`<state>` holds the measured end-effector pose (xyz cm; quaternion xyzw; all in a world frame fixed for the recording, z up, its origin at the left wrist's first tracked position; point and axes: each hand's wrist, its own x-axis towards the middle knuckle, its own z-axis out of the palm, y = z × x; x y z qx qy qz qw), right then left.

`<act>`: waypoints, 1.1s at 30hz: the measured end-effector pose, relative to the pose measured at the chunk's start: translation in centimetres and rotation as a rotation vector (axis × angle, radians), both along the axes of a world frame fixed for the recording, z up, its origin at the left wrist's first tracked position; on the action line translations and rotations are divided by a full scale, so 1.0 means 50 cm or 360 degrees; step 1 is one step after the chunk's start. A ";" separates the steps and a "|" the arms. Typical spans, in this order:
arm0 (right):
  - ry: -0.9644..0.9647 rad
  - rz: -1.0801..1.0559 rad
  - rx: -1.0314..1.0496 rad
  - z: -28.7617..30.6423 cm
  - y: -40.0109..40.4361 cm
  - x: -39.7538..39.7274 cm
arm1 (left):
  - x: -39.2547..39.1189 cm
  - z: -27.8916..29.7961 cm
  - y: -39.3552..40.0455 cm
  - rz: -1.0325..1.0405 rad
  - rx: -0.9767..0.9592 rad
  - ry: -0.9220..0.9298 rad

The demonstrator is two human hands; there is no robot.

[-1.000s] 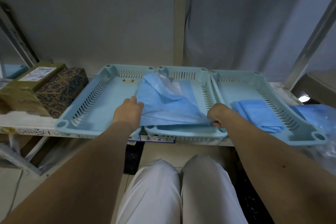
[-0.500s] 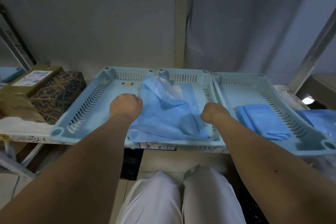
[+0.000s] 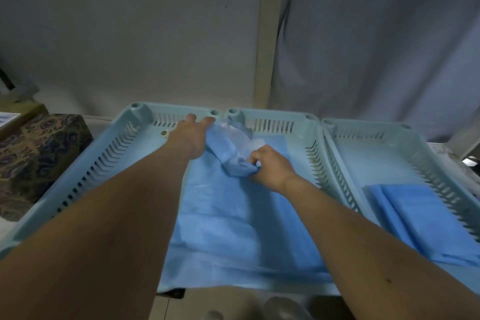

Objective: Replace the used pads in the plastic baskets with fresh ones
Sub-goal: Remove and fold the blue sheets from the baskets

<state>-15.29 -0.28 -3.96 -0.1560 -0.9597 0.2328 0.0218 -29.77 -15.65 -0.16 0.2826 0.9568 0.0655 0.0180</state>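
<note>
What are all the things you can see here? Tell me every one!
plastic baskets: three, pale teal, side by side on the shelf.
spread pad: one, blue, draped across the left and middle baskets, far end bunched.
folded pad: one, blue, in the right basket.
patterned box: one, dark with swirls, left of the baskets.
curtain: one, grey, behind on the right.
left hand: one, fingers stretched to the far wall of the left basket.
right hand: one, gripping the bunched end of the spread pad.

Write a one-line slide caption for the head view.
Left hand reaches the far rim, right hand pinches a blue pad spread over pale baskets.
</note>
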 end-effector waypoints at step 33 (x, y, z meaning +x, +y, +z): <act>0.0364 -0.1066 -0.1677 -0.052 0.227 -0.168 | -0.216 -0.010 0.057 0.0716 0.0635 -0.0912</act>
